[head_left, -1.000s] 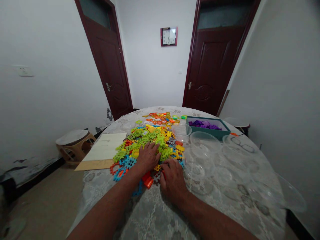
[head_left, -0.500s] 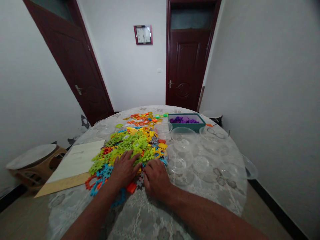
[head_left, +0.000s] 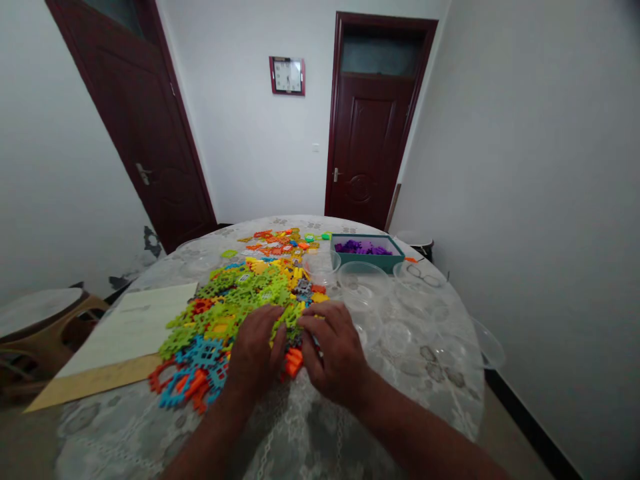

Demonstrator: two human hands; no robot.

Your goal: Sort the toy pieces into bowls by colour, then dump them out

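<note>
Both hands have closed in at lower centre: left hand (head_left: pixel 257 353) and right hand (head_left: pixel 333 350) now pinch the orange pieces (head_left: pixel 293 361), each grip curled shut, where earlier they lay flat on the pile (head_left: pixel 240 300)

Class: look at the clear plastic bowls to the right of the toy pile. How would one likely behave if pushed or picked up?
The bowls look thin-walled, so probably light and a little flexible. On the lace cloth one would likely drag rather than slide. Wide and low, it seems unlikely to tip.

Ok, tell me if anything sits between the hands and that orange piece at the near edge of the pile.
Nothing visible does. The left hand and right hand flank the orange piece, fingertips at or on it; whether either grips it cannot be told. Green pieces lie just beyond.
</note>
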